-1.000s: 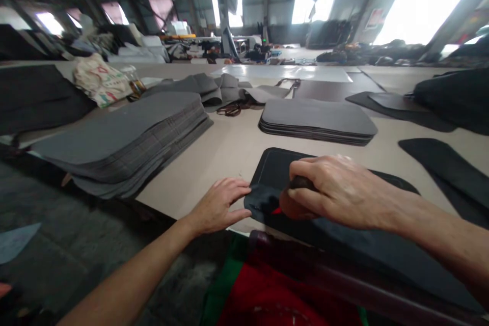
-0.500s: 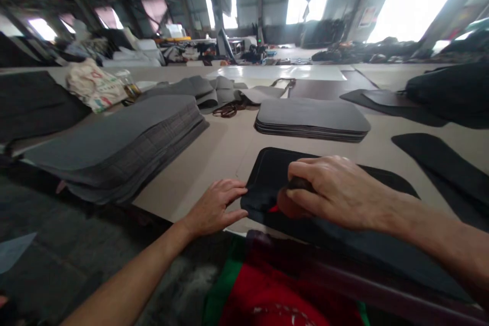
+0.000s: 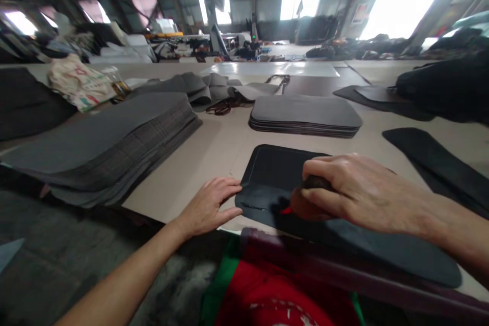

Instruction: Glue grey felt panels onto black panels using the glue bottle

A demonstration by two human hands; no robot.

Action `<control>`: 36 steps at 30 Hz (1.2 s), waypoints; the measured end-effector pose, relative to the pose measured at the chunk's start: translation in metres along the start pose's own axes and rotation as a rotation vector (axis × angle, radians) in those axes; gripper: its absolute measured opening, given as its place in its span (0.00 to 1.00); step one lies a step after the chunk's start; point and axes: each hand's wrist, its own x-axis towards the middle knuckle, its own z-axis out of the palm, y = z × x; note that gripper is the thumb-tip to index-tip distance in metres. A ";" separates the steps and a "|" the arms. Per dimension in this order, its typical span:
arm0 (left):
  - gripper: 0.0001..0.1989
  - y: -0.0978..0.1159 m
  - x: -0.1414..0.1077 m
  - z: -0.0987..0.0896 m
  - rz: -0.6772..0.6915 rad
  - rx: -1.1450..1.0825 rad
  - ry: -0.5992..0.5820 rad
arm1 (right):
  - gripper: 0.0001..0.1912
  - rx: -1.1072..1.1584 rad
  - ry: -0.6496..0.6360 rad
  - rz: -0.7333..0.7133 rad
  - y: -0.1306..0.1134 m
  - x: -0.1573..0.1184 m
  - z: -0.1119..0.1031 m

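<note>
A dark panel (image 3: 278,165) lies at the table's near edge, with another dark piece (image 3: 405,254) over its near part, stretching right. My left hand (image 3: 212,204) rests at the left end of these pieces, fingers apart, fingertips on their edge. In my right hand (image 3: 340,188) is a brown rounded tool (image 3: 305,206), gripped from above, with a red part (image 3: 286,210) at its left side. The tool is over the near piece. A short dark line with a pale mark (image 3: 254,207) shows on that piece between my hands.
A thick stack of grey sheets (image 3: 114,127) fills the table's left side. Behind the panel sits a smaller grey stack (image 3: 305,112). Dark strips (image 3: 431,158) lie at the right, a black bundle (image 3: 439,91) beyond them. A cloth bag (image 3: 80,81) is at the back left.
My right hand has moved right along the near piece with the tool, uncovering the short line. My left hand still rests at the left edge. The whole view has shifted slightly.
</note>
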 end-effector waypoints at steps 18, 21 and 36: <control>0.25 -0.010 0.000 0.003 0.023 0.039 0.019 | 0.12 0.122 -0.026 0.266 0.049 -0.084 -0.009; 0.25 -0.013 0.000 0.005 0.021 0.054 0.019 | 0.15 0.143 -0.055 0.349 0.059 -0.105 -0.010; 0.26 -0.031 0.000 0.012 0.029 0.095 0.032 | 0.21 0.171 0.060 0.724 0.084 -0.200 -0.009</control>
